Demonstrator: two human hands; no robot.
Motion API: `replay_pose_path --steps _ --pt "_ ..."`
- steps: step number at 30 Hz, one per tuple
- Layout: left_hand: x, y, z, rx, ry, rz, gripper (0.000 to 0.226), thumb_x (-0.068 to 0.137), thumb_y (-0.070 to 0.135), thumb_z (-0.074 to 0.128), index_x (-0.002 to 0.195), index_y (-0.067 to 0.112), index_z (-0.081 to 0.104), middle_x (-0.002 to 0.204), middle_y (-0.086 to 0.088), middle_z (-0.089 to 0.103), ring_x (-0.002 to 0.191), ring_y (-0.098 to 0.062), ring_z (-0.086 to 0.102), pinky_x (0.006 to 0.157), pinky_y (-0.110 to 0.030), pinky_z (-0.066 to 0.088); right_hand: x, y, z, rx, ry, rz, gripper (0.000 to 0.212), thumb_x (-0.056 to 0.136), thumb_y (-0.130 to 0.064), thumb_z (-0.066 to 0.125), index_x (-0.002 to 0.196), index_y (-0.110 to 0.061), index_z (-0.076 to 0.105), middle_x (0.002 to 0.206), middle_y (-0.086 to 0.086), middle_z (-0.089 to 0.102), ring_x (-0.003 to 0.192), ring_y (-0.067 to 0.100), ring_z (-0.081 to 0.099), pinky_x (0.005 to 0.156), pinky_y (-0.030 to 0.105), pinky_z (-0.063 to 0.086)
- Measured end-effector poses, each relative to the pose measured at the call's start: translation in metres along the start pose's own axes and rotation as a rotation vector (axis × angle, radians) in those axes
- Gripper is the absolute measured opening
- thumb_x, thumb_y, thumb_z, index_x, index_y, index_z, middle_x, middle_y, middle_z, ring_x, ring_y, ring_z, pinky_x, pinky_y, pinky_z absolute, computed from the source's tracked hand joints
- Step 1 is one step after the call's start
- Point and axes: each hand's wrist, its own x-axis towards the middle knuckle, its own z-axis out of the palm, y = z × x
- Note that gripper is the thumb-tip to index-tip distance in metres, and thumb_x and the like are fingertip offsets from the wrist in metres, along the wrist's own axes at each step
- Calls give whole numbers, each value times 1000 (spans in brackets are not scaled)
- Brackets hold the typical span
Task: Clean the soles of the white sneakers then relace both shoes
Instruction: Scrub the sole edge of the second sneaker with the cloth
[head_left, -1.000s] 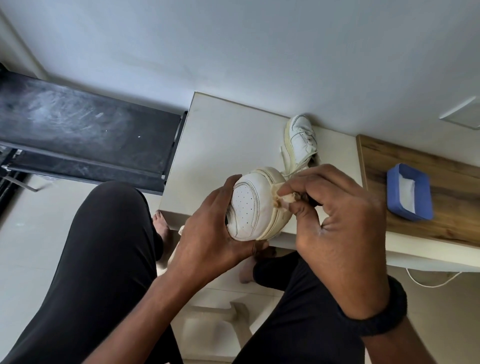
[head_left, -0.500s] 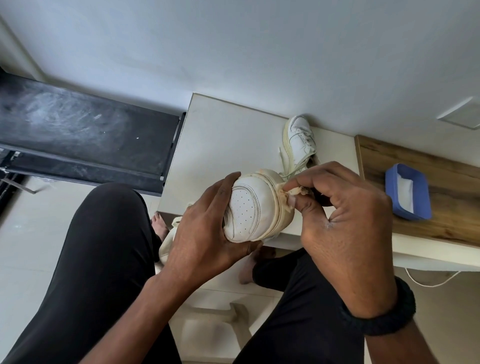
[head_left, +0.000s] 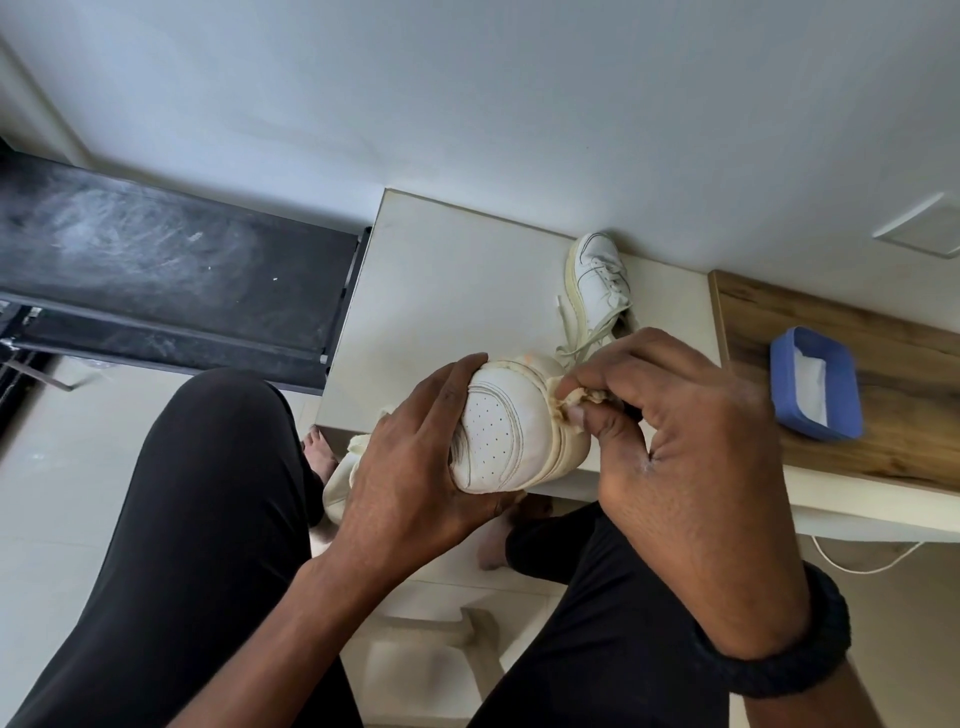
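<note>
My left hand (head_left: 410, 467) gripped the sneaker (head_left: 498, 431) by the toe at frame centre, over the counter (head_left: 457, 291) edge. My right hand (head_left: 675, 431) pinched a cloth (head_left: 576, 400) against the sole rim. The shoe was likely light, with a soft upper and a stiff sole, so the toe was the best hold.

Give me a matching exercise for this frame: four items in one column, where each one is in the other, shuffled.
Items:
1. nearer sneaker
2. farther sneaker
3. blue tray
4. cream cloth

Places:
A. on the wooden top
B. pinched in the right hand
C. gripped by the left hand
D. on the white table, by the wall

Pairs: 1-C, 2-D, 3-A, 4-B
</note>
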Motion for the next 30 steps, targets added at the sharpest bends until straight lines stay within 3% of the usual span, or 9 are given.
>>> replay_pose_path --steps 4,7,12,16,25,30 --pt "0 -1 3 19 12 42 105 67 58 84 154 19 40 149 2 55 131 -19 57 90 -52 58 2 8 -7 38 -36 -20 16 79 0 80 89 -13 78 90 -8 70 83 5 67 77 14 53" --pt "-2 0 4 59 -6 113 101 74 66 78 155 21 39 154 2 50 137 -20 53 98 -47 52 2 13 -10 3 -29 16 19 79 1 80 90 -14 78 91 -8 71 85 5 67 78 19 55" --pt "-6 4 9 83 -24 192 95 79 63 78 155 22 38 157 0 49 142 -22 50 102 -50 50 2 17 -16 16 -55 36 20 79 2 80 88 -15 78 89 -11 70 84 2 66 78 9 50" --pt "-6 3 7 121 -16 203 88 84 65 68 155 21 38 158 -2 48 143 -23 49 104 -47 45 0 15 -19 44 -133 12 21 76 3 82 83 -17 78 87 -13 70 83 5 67 79 12 51" --pt "-7 -3 10 209 51 275 82 88 34 79 156 16 36 164 -7 41 155 -26 35 102 -52 45 -1 18 -25 97 -267 3 21 75 0 84 84 -19 79 86 -15 68 82 3 68 74 8 51" --pt "-8 -3 10 224 53 281 76 92 33 76 155 16 38 163 -9 43 155 -29 35 104 -53 41 -6 14 -16 26 -184 31 21 75 -1 82 83 -20 78 87 -14 68 81 5 67 74 21 57"
